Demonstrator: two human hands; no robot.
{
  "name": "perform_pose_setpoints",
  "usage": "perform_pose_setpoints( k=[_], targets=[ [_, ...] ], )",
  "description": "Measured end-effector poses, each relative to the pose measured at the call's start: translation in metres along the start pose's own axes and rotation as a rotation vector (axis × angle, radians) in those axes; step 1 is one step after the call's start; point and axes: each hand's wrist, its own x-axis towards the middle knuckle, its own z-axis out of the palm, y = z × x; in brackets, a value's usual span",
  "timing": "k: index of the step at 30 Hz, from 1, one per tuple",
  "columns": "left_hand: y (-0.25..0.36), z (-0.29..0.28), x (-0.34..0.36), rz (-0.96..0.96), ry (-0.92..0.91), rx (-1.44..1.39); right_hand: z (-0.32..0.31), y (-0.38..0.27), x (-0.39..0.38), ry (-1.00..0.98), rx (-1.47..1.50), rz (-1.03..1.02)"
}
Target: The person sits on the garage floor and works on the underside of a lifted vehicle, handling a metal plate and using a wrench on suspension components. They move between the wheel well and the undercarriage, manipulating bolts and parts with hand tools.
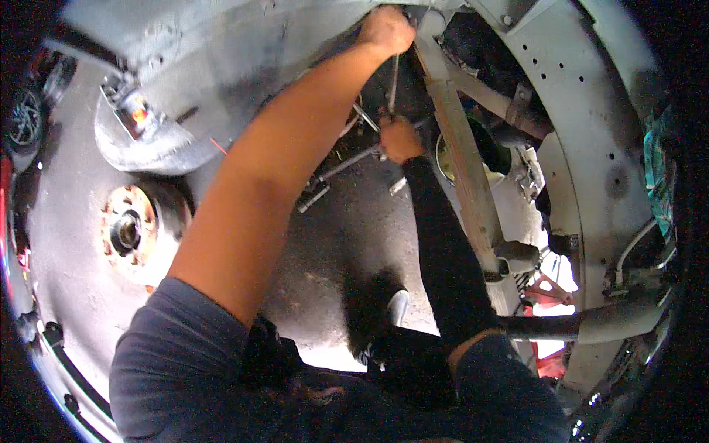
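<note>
My left hand (388,31) is raised to the vehicle's underside, fingers closed around something I cannot make out beside the top of a long beam (470,173). A thin metal rod (394,77) runs down from there to my right hand (401,139), whose fingers are wrapped round its lower part. Below and left of the right hand, metal bars (342,166) with short cylindrical ends lie low, near floor level; their exact kind is unclear.
At left are a rusty wheel hub (128,232), a curved grey plate (159,151) and a distant wheel (26,118). A perforated panel (591,184) curves along the right. A pipe (613,319) crosses lower right, above red metal supports (550,292). A round container (447,155) sits behind the beam.
</note>
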Motion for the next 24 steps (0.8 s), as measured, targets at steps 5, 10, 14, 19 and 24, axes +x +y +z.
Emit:
perform_pose_setpoints(
  k=[5, 10, 14, 19, 24],
  targets=[
    [0.004, -0.022, 0.025, -0.120, -0.510, -0.399, -0.148, 0.049, -0.110, 0.322, 0.106, -0.010],
    [0.021, 0.002, 0.015, -0.691, -0.269, -0.939, -0.218, 0.049, -0.107, 0.149, -0.350, -0.160],
    [-0.004, -0.001, 0.018, -0.474, -0.287, -0.720, -0.163, 0.023, -0.107, 0.037, -0.355, -0.076],
    [-0.012, 0.000, 0.005, 0.012, -0.199, 0.064, -0.019, -0.010, -0.033, 0.007, 0.409, 0.192],
    [-0.013, 0.003, -0.014, 0.166, 0.009, 0.070, 0.101, 0.008, 0.097, 0.155, -0.068, -0.209]
  ],
)
